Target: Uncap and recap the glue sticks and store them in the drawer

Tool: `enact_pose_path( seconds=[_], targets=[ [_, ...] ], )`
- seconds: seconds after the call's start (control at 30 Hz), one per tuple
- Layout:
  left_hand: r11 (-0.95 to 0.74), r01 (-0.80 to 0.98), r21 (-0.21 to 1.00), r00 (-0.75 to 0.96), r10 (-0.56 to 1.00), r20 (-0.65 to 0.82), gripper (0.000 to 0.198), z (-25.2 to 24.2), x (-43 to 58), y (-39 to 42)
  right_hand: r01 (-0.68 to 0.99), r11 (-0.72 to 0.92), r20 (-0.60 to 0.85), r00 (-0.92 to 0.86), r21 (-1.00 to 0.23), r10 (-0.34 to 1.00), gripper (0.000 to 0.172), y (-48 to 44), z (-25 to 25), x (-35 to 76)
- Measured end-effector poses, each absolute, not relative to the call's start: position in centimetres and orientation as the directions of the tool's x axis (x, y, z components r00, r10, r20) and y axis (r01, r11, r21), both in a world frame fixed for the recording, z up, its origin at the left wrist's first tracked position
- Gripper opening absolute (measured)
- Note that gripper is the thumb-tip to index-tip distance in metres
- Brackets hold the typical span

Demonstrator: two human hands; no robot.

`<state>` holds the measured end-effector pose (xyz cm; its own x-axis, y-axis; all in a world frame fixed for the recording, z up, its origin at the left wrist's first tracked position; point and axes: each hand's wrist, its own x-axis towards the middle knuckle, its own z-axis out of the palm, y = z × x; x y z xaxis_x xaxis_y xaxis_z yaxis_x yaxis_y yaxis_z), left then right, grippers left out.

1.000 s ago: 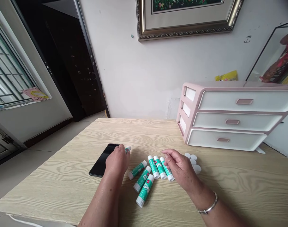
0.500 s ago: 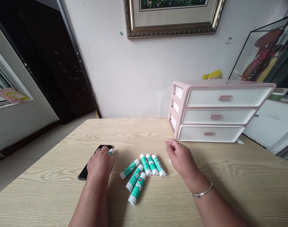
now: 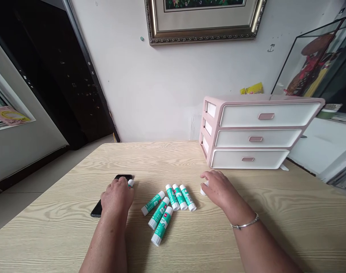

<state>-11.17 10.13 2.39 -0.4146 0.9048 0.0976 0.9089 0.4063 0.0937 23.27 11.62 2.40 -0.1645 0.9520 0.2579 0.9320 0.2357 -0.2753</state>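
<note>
Left hand (image 3: 117, 199): closed around a glue stick (image 3: 130, 183), its green-and-white end showing past the fingers, knuckles raised over a black smartphone (image 3: 123, 177) lying on the table (image 3: 62, 223).

Right hand (image 3: 220, 189): palm down and half-curled, fingers (image 3: 209, 175) touching a white cap (image 3: 203, 191) on the tabletop; whether they grip it cannot be told from this view. A silver bangle (image 3: 245, 223) circles the wrist.

Glue sticks: six more, green-labelled and white-ended, lie flat between the hands. Three (image 3: 159, 213) splay toward the near edge of the table; three (image 3: 180, 196) sit side by side, just left of the cap.

Table edges: the smartphone lies nearer the left edge, its lower corner pointing toward the near edge. The glue sticks sit around mid-table, well in from the near edge.

Gaps: a narrow strip of pale wood grain separates the left hand from the nearest glue stick. The right hand rests just in front of a pink-and-white three-drawer unit (image 3: 252, 138) standing at the far edge.

Backdrop: a gilt-framed picture (image 3: 201, 22) hangs on the wall above, with a yellow packet (image 3: 252, 89) behind the drawer unit.
</note>
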Motion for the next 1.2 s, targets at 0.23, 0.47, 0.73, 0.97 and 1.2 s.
enact_pose_path(
  seconds=[0.23,0.47,0.73,0.97,1.2],
  targets=[
    [0.075,0.939,0.335,-0.152,0.966,0.21,0.021,2.9,-7.7,9.2,0.929,0.264,0.21,-0.212,-0.261,0.954,0.027,10.8,2.4,22.7],
    [-0.161,0.902,0.4,0.16,0.986,0.036,0.014,3.8,-5.6,7.6,0.931,0.274,0.18,-0.234,-0.243,0.955,0.028,10.4,2.6,22.1],
    [-0.137,0.947,0.289,0.148,0.989,-0.02,0.011,3.2,-5.9,7.7,0.92,0.303,0.154,-0.271,-0.249,0.95,0.026,10.1,2.4,21.5],
    [-0.147,0.939,0.311,0.151,0.988,0.01,0.023,3.5,-5.9,7.8,0.868,0.334,0.208,-0.273,-0.368,0.939,0.028,10.2,2.7,20.8],
    [-0.325,0.771,0.548,0.247,0.945,0.212,0.027,3.9,-5.4,7.5,0.32,0.39,0.359,-0.154,-0.863,0.92,0.026,9.7,3.0,18.2]
  ],
)
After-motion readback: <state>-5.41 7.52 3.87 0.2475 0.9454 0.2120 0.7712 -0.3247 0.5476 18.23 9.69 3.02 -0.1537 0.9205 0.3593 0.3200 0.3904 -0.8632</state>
